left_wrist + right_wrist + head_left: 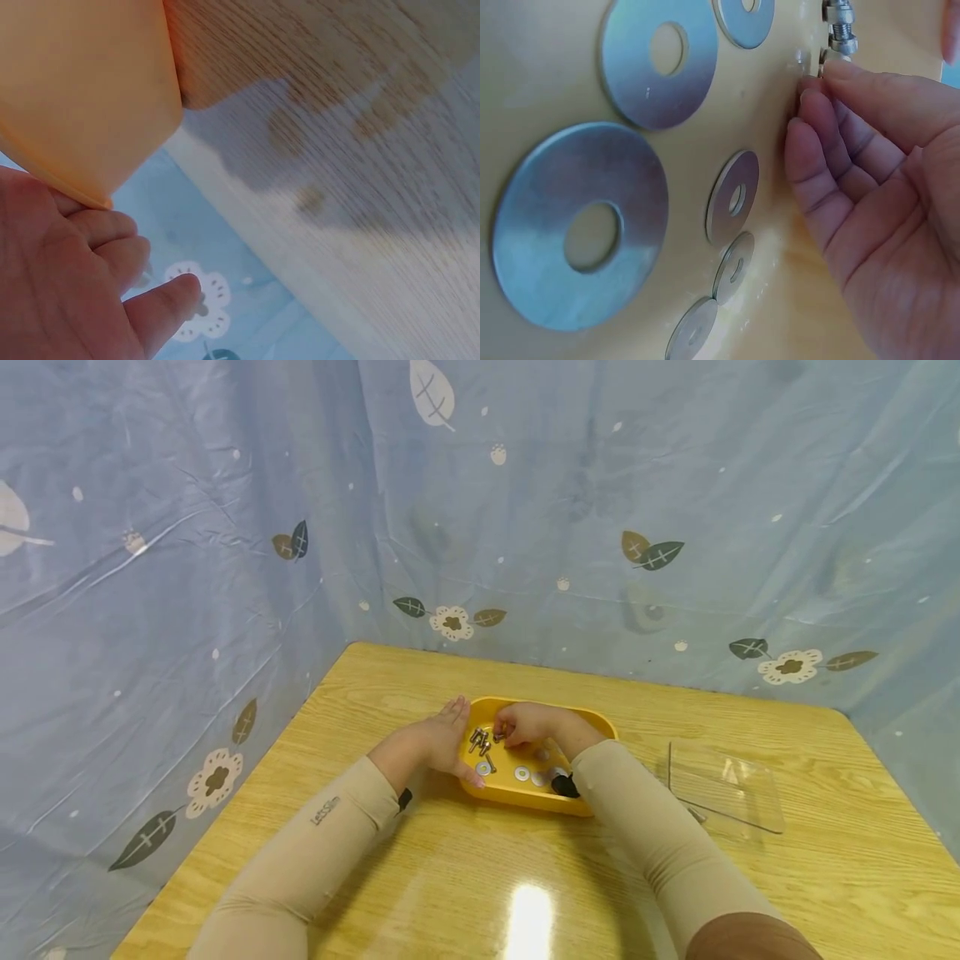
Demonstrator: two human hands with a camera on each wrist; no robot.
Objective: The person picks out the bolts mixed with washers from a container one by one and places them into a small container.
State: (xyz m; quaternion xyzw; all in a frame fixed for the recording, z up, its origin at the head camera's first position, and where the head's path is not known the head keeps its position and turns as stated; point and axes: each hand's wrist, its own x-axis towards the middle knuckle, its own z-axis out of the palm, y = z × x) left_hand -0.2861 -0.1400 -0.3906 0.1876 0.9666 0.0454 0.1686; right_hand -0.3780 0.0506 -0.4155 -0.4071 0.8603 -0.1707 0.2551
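A yellow plastic tray lies on the table. My left hand grips its left end, thumb over the near rim and fingers at the far side. In the left wrist view, fingers bend against the tray's rim. Inside the tray, my right hand pinches a small metal bolt, mostly hidden by thumb and fingertips. Several bolts lie heaped at the tray's left end. Flat round washers are scattered on its floor; the right wrist view shows large washers beside the right hand.
A clear plastic box stands right of the tray, with a metal piece by its near left corner. The wooden table meets a blue patterned curtain at the back and left.
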